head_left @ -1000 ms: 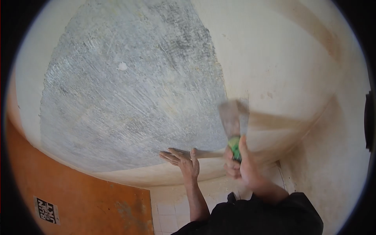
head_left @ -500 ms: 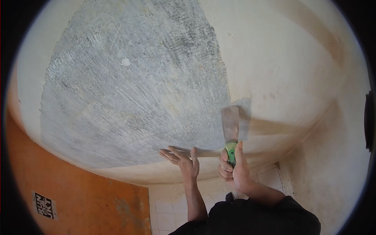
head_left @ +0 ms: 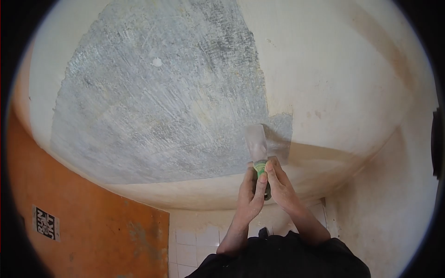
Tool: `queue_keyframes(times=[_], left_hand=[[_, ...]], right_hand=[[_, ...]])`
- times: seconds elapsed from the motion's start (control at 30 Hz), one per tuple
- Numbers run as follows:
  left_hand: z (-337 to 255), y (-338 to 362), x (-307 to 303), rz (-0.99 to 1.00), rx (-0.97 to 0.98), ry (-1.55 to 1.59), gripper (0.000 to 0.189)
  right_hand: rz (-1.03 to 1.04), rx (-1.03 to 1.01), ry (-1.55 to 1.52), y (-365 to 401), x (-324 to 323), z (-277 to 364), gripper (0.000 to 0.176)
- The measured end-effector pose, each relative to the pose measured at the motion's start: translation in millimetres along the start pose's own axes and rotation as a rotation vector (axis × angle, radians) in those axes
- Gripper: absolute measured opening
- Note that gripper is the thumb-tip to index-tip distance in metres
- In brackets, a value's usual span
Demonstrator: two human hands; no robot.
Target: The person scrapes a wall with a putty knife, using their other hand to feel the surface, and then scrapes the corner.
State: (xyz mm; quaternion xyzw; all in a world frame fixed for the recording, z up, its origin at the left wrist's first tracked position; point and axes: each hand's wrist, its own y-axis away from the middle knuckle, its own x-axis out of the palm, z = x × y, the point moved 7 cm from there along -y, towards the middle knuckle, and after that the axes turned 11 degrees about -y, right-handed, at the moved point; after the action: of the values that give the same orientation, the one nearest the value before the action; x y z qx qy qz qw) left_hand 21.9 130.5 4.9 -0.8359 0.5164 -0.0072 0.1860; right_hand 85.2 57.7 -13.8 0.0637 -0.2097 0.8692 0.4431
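A scraper [head_left: 256,141] with a wide metal blade and a green handle points up toward the wall. Its blade overlaps the rough grey patch [head_left: 162,106], near that patch's lower right corner. My left hand [head_left: 249,197] is closed on the handle from the left, thumb along it. From the right, my right hand [head_left: 282,187] grips the same handle, and its palm is partly hidden. Around the grey area lies smooth cream wall surface [head_left: 324,74], with a stepped edge just above and right of the blade.
An orange wall section [head_left: 92,204] with a black-and-white sticker [head_left: 46,223] is at lower left. White tiles [head_left: 197,238] show below the cream surface. Another pale wall [head_left: 380,194] meets it at the right. A dark object [head_left: 437,143] stands at the right edge.
My left hand has left the wall's lower edge and moved right onto the scraper's handle, joining my right hand. The blade has shifted left and now leans left.
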Motion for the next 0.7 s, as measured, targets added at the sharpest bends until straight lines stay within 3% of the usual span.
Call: queue_keyframes(times=[0.1, 0.23, 0.3, 0.33, 0.4, 0.47, 0.5, 0.6, 0.7], left_hand=[[17.2, 3.9, 13.7, 0.086, -0.103, 0.103, 0.033], [7.7, 1.4, 21.9, 0.178, -0.074, 0.339, 0.038], [1.0, -2.1, 24.5, 0.191, -0.050, 0.400, 0.040], [-1.9, -4.2, 30.1, 0.237, -0.047, 0.488, 0.042], [-6.9, -4.1, 37.7, 0.266, -0.044, 0.577, 0.044], [-4.5, -2.1, 51.5, 0.243, -0.281, 1.170, 0.047], [-2.2, -1.6, 51.7, 0.231, -0.275, 1.172, 0.047], [3.0, -0.7, 59.6, 0.353, -0.317, 1.318, 0.050], [1.0, -2.7, 65.0, 0.427, -0.272, 1.284, 0.050]], right_hand=[[-0.013, -0.082, 0.071, 2.6, -15.5, 10.7, 0.028], [-0.444, -0.223, 0.193, 16.3, -89.2, 17.4, 0.028], [-0.633, -0.478, 0.484, 31.3, -129.6, 27.5, 0.033], [-0.616, -0.473, 0.485, 31.4, -143.4, 25.6, 0.033], [-0.901, -0.619, 0.973, 47.0, -161.2, 41.0, 0.045], [-0.789, -0.604, 0.973, 33.3, -170.6, 45.7, 0.052], [-0.696, -0.583, 0.975, 25.6, -174.6, 45.6, 0.061], [-0.696, -0.480, 1.117, 8.3, -224.5, -15.4, 0.076], [-0.611, -0.467, 1.114, 7.2, -229.3, -18.8, 0.086]])
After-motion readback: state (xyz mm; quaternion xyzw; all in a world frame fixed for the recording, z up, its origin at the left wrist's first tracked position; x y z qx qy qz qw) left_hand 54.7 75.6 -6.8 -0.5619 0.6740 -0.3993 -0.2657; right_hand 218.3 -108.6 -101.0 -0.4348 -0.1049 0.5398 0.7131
